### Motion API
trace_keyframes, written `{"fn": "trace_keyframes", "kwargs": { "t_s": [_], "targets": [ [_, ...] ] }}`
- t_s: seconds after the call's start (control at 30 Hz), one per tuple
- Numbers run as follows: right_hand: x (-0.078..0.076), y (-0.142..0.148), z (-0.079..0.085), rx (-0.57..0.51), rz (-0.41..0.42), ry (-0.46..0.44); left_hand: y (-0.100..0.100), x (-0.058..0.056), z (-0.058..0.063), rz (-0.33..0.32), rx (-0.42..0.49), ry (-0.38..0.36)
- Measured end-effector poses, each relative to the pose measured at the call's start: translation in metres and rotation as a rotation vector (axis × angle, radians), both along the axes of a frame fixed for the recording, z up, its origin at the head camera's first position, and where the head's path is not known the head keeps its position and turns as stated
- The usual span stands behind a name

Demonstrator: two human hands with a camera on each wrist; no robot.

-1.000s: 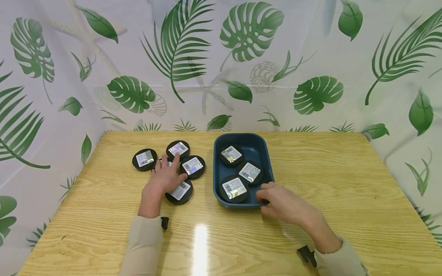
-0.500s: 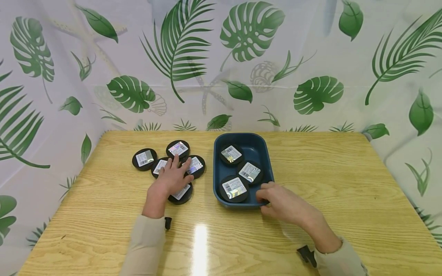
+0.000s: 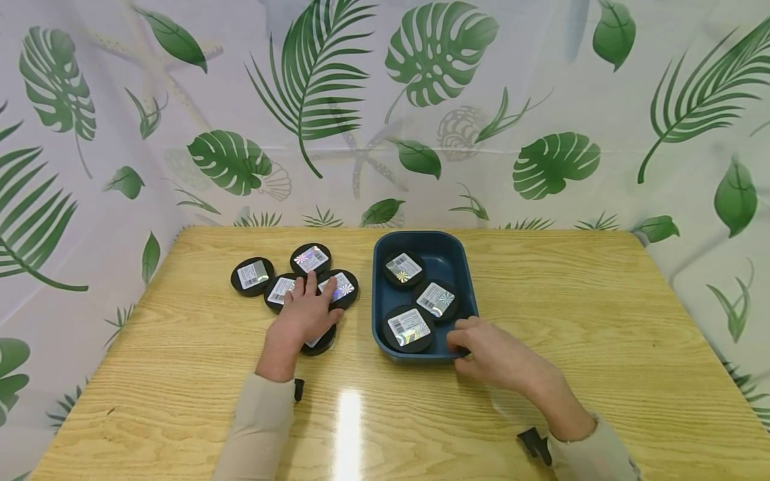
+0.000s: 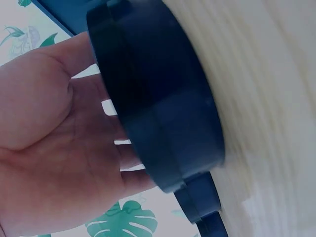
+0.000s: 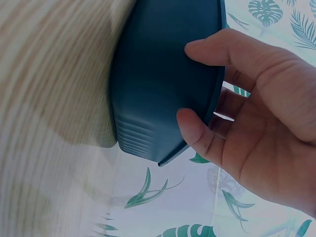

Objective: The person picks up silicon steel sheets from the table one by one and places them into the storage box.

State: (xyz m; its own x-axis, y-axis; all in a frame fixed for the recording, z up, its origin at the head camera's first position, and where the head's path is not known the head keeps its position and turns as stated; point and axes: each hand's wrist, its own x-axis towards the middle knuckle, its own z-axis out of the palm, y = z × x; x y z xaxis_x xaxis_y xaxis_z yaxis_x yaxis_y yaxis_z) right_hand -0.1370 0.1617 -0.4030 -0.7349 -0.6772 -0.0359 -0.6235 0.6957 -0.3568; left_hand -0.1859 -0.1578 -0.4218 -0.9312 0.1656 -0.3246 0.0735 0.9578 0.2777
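Observation:
My left hand (image 3: 305,317) hovers over or touches the group of round black containers on the table, fingers spread. Beneath it, one container (image 3: 322,345) is partly hidden by the palm. The fingertips are at another container (image 3: 344,292) with a white and holographic label. In the left wrist view, a thick black container (image 4: 158,94) stands close beyond the fingers. With bent fingers, my right hand (image 3: 493,347) grips the near right corner of a dark blue bin (image 3: 466,267). The right wrist view shows the thumb and fingers over the bin's wall (image 5: 163,64). Three labelled black containers (image 3: 408,329) lie inside.
Other black containers lie flat to the left: one at the far left (image 3: 252,276), one at the back (image 3: 310,258), one between them (image 3: 279,292). The wooden table (image 3: 571,287) ends at a leaf-patterned cloth (image 3: 361,120) behind.
My left hand has slid right and slightly nearer across the containers, uncovering the middle one and covering more of the nearest. My right hand and the bin have stayed in place.

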Motion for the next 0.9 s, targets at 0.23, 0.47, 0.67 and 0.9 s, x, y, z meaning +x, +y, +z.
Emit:
{"fn": "trace_keyframes", "kwargs": {
  "t_s": [0.23,0.47,0.67,0.9],
  "targets": [
    [0.001,0.000,0.000,-0.010,-0.001,0.005,0.007,0.000,0.000,0.008,-0.025,0.006],
    [0.002,-0.001,0.000,-0.019,-0.001,0.013,0.011,0.001,0.000,0.025,-0.026,0.033],
    [0.003,-0.001,0.002,-0.003,-0.003,-0.003,0.014,0.000,-0.005,0.021,-0.054,0.125],
    [0.002,-0.003,0.002,-0.001,-0.002,-0.003,0.019,0.002,-0.004,0.041,-0.113,0.179]
  ]
}}
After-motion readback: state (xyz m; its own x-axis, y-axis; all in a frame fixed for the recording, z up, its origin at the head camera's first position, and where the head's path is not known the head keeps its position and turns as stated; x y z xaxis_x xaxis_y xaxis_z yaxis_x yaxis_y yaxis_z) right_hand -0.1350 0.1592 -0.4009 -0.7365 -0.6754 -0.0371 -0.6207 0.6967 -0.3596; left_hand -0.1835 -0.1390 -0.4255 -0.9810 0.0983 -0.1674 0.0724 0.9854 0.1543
